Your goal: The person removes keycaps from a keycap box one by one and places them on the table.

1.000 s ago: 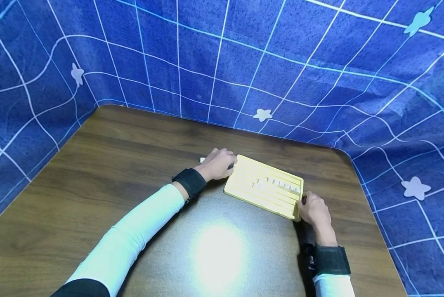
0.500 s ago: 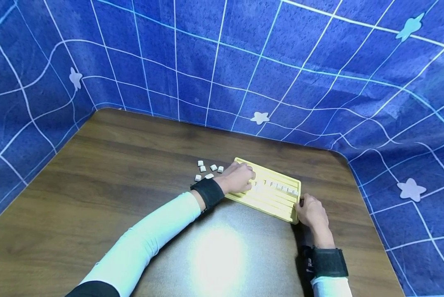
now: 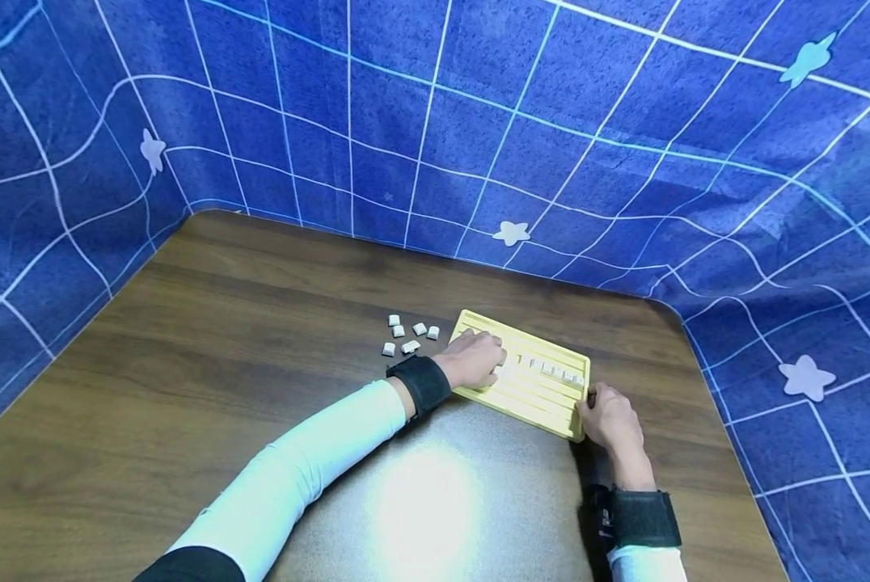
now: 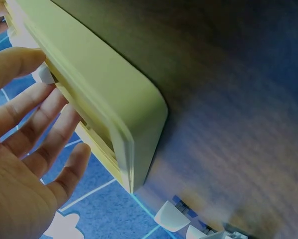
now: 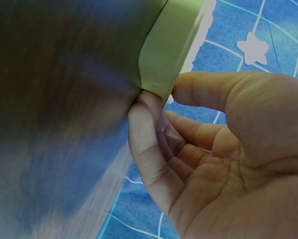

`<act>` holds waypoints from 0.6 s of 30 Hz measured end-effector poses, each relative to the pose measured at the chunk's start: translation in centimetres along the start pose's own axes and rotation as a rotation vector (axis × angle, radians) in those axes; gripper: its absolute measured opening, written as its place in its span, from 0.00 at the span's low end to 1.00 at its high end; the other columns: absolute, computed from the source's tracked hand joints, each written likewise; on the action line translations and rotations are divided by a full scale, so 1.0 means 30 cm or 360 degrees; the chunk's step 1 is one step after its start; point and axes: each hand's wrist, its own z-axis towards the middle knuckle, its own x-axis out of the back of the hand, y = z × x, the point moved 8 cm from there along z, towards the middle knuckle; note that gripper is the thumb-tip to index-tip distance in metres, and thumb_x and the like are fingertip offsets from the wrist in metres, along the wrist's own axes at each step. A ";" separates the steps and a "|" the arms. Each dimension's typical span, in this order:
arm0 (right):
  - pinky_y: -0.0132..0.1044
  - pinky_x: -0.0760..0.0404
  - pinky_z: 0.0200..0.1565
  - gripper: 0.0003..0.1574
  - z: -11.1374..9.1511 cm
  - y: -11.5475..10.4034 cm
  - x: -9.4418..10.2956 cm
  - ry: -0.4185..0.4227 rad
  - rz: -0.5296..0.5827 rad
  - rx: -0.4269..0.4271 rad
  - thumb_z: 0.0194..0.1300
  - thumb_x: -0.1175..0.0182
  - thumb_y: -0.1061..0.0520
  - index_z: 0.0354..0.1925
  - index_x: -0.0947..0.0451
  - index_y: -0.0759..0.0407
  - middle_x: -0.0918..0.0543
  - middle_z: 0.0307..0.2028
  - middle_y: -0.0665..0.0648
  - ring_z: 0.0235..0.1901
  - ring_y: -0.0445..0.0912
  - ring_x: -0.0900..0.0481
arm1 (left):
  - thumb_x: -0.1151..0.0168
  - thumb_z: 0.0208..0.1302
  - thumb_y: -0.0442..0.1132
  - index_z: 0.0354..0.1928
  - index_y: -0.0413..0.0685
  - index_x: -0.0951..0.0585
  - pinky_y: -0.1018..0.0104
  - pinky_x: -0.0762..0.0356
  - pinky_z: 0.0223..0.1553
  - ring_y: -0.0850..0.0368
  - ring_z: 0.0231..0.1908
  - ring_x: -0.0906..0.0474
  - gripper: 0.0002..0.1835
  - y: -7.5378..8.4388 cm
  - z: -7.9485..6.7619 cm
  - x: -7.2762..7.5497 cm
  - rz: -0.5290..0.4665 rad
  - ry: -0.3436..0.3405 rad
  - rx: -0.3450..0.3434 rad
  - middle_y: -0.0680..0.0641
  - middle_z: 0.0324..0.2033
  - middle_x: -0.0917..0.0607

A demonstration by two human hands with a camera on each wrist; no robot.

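Tray [image 3: 524, 402], pale yellow and ridged lengthwise, lies slantwise on the wooden table [image 3: 260, 311], between my two hands. My left hand [image 3: 474, 359] is over its left half, palm turned down; thumb and forefinger are drawn close together, pinching a small white piece [image 4: 44, 74], while my other fingers fan loosely apart beside the tray's wall in the left wrist view. My right hand [image 3: 611, 416] grips the tray's near right corner, thumb against one side and fingers curled at the lower edge. Inside the tray, a row of white caps [image 3: 551, 370] sits along one groove in the right half; something white close to my left fingertips is too small to make out. Just beyond the tray's left end, six loose caps [image 3: 410, 347] lie scattered on the wood, near one another. I wear a black band [image 3: 420, 384] on each wrist over white sleeves [image 3: 297, 461]. Behind the table hangs blue cloth [image 3: 377, 105] with pale lines and stars.
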 end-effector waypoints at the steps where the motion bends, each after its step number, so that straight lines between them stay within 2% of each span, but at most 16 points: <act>1: 0.57 0.23 0.47 0.27 0.000 0.000 0.000 -0.0001 0.0002 -0.0001 0.69 0.51 0.53 0.60 0.31 0.69 0.24 0.54 0.71 0.47 0.63 0.22 | 0.38 0.63 0.44 0.40 0.53 0.16 0.58 0.27 0.49 0.54 0.49 0.21 0.07 0.000 0.001 -0.001 0.0003 -0.0004 0.0000 0.52 0.43 0.17; 6: 0.57 0.23 0.47 0.27 0.000 0.000 0.002 0.0006 0.0001 0.0004 0.68 0.51 0.53 0.60 0.31 0.69 0.23 0.54 0.71 0.47 0.63 0.22 | 0.38 0.63 0.44 0.40 0.54 0.16 0.58 0.28 0.49 0.54 0.50 0.22 0.07 -0.001 0.002 -0.004 0.0013 -0.0009 0.0008 0.52 0.44 0.17; 18: 0.58 0.24 0.48 0.28 -0.002 -0.001 0.004 0.0024 0.0003 0.0012 0.68 0.51 0.53 0.60 0.31 0.69 0.24 0.54 0.72 0.47 0.63 0.22 | 0.39 0.66 0.45 0.41 0.53 0.16 0.59 0.29 0.50 0.54 0.48 0.22 0.07 -0.003 -0.008 -0.003 -0.0026 0.0056 -0.0025 0.53 0.45 0.17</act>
